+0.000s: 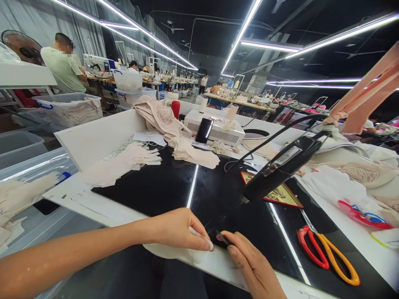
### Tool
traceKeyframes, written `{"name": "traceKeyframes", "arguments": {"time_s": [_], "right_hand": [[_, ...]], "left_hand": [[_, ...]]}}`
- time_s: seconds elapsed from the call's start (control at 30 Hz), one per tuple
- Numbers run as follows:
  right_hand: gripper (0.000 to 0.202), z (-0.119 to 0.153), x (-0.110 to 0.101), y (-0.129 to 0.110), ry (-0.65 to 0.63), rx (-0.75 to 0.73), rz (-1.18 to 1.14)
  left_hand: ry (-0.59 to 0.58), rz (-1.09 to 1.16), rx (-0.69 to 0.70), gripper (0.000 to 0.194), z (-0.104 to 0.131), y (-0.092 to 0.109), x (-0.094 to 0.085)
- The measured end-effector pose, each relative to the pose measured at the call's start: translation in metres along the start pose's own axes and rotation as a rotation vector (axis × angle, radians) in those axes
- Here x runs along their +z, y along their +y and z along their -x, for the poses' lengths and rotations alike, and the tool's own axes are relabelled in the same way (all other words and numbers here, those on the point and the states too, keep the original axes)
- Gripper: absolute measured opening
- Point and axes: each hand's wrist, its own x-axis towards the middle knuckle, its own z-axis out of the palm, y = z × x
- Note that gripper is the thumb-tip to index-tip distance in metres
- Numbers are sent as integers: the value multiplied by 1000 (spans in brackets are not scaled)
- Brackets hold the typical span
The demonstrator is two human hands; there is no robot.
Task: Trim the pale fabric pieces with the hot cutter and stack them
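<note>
My left hand [182, 228] is closed, pinching the edge of a cream fabric piece [166, 251] over the table's front edge. The rest of the fabric hangs below the hand. Close on its right, my right hand [251, 261] is closed around a small dark tool [223, 238]; the fingers hide most of it, so I cannot tell its exact kind. Its tip points toward the fabric, apart from it. Both hands are at the near edge of the glossy black tabletop [149, 191]. Scissors [314, 238] with one red and one orange handle lie to the right.
A black handheld device [280, 164] hangs over a tray of small metal parts [288, 195]. Cream fabric stacks [124, 164] and lace pieces [156, 114] lie at the back left. A phone [204, 130] leans against a white vented box [229, 131]. Plastic bins [71, 110] stand left.
</note>
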Motion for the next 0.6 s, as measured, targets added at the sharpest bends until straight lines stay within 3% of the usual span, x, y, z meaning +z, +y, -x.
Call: {"name": "traceKeyframes", "arguments": {"time_s": [0.13, 0.3, 0.47, 0.6], "right_hand": [[51, -5, -18, 27, 54, 16, 216], [59, -26, -31, 51, 138, -169, 570], [57, -42, -26, 56, 173, -237, 715], [54, -42, -27, 48, 294, -267, 754]], "left_hand": [[-7, 9, -1, 28, 1, -3, -3], [7, -38, -7, 32, 5, -2, -7], [41, -43, 65, 31, 12, -1, -22], [111, -31, 57, 31, 20, -3, -40]]}}
